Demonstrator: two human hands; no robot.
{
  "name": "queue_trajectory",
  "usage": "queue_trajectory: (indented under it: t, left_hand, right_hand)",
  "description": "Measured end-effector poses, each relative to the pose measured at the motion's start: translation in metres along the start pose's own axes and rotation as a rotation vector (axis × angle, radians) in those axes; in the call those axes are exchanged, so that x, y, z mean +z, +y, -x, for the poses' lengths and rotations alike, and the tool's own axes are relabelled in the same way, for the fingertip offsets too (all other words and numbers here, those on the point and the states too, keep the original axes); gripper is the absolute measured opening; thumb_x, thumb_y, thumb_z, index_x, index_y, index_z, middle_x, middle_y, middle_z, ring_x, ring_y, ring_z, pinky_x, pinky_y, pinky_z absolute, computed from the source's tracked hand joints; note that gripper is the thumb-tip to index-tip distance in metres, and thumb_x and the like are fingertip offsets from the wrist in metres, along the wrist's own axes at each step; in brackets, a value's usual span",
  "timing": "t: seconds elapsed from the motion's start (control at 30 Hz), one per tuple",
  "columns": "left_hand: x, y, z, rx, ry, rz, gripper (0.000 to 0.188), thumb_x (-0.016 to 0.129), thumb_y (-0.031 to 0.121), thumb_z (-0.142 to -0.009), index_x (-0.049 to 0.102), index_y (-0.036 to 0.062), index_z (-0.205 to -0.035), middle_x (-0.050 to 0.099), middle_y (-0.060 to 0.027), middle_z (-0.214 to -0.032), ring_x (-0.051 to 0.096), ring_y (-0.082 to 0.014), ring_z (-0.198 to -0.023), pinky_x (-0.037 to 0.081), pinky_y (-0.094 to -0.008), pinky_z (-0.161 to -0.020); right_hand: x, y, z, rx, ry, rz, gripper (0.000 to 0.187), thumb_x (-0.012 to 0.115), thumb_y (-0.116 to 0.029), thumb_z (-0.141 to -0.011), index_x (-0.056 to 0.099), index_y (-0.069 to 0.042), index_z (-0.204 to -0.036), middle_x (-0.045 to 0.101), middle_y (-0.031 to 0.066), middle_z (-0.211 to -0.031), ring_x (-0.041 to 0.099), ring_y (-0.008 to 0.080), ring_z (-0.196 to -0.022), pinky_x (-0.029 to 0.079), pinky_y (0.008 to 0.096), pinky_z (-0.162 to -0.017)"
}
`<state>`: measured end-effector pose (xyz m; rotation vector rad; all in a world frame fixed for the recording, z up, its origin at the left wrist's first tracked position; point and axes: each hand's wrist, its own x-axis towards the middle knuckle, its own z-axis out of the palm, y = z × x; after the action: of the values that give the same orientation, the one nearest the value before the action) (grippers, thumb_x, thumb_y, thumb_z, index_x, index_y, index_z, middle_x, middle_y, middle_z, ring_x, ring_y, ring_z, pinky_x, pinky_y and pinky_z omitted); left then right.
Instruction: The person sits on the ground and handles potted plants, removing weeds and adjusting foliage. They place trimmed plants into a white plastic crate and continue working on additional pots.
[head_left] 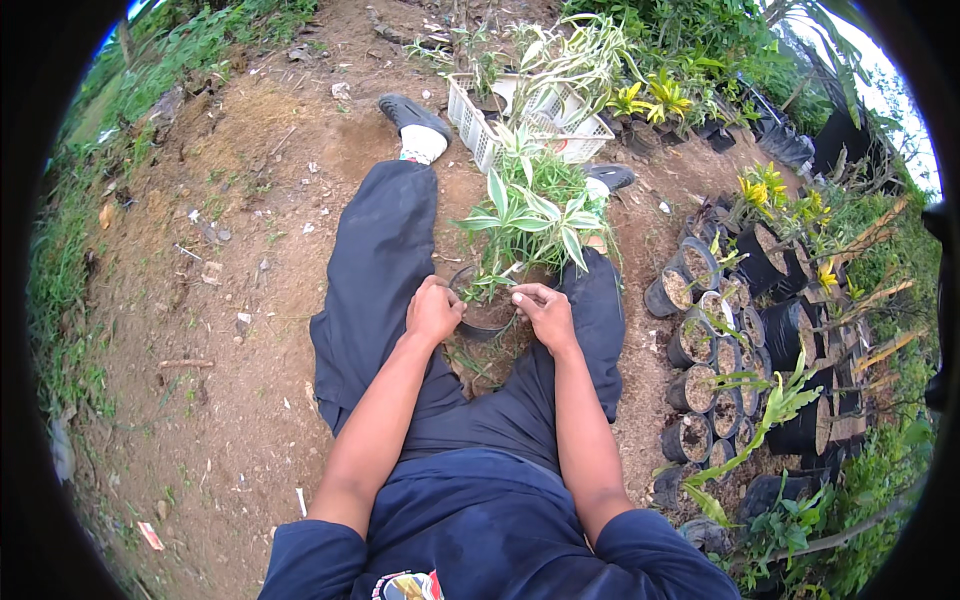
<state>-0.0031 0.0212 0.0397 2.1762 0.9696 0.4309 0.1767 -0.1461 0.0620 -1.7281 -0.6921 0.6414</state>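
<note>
Between my legs stands a black plant pot [484, 331] with a small green plant [486, 287] growing in it. My left hand [434, 311] is closed at the pot's left rim, its fingers curled over the edge. On the other side, my right hand [547, 314] has thumb and forefinger pinched together by the rim, close to the small plant's leaves. Whatever lies in that pinch is too small to make out. Just beyond the pot, a larger plant with white-striped leaves [532, 216] spreads above grassy growth.
A white plastic crate [487, 142] holding striped-leaf plants sits past my feet. Rows of black pots filled with soil [692, 388] line the right side, with more plants behind them. Bare brown soil [230, 330] with twigs and litter extends on the left.
</note>
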Motion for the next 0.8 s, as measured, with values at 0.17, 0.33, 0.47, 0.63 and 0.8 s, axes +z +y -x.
queue_trajectory:
  t: [0.17,0.33,0.47,0.63,0.8]
  left_hand:
    - [0.005,-0.003,-0.004,0.001,0.078,0.035,0.015,0.076,0.017,-0.090,0.086,0.0070,-0.094,0.074,-0.0141,-0.124,0.072,-0.0352,-0.116,0.056,-0.0468,-0.104]
    - [0.005,-0.005,-0.006,0.028,0.067,0.052,0.017,0.075,0.015,-0.085,0.086,0.0056,-0.094,0.074,-0.0162,-0.124,0.072,-0.0354,-0.116,0.056,-0.0465,-0.105]
    - [0.001,0.000,-0.001,0.074,0.031,-0.006,0.016,0.078,0.015,-0.081,0.086,0.0047,-0.091,0.074,-0.0183,-0.125,0.071,-0.0356,-0.118,0.056,-0.0452,-0.108]
    - [-0.002,0.007,0.001,0.055,0.008,-0.041,0.017,0.084,0.012,-0.075,0.086,0.0029,-0.089,0.075,-0.0209,-0.126,0.071,-0.0361,-0.122,0.055,-0.0447,-0.110]
    - [0.010,0.019,0.001,-0.101,0.063,-0.149,0.020,0.081,0.004,-0.076,0.081,-0.0083,-0.091,0.072,-0.0267,-0.129,0.075,-0.0447,-0.111,0.061,-0.0502,-0.098]
  right_hand:
    - [-0.026,0.003,-0.011,0.042,0.312,-0.163,0.022,0.077,-0.010,-0.101,0.080,0.003,-0.118,0.081,0.0069,-0.096,0.076,0.0113,-0.082,0.060,0.0256,-0.070]
    - [-0.068,-0.026,-0.067,-0.108,0.615,-0.178,0.026,0.073,-0.007,-0.104,0.076,0.003,-0.128,0.081,0.0091,-0.102,0.076,0.0126,-0.084,0.060,0.0267,-0.073]
    - [-0.085,-0.056,-0.142,-0.271,0.507,-0.267,0.030,0.070,-0.006,-0.103,0.076,0.001,-0.132,0.081,0.0143,-0.115,0.080,0.0201,-0.096,0.061,0.0320,-0.083]
    - [-0.075,-0.053,-0.145,-0.379,0.575,0.316,0.036,0.071,-0.008,-0.096,0.079,-0.009,-0.131,0.081,0.0151,-0.123,0.079,0.0261,-0.110,0.061,0.0380,-0.095]
    - [-0.016,0.003,-0.066,-0.355,0.788,0.255,0.026,0.069,-0.010,-0.099,0.079,-0.005,-0.121,0.082,0.0143,-0.112,0.079,0.0268,-0.108,0.059,0.0415,-0.094]
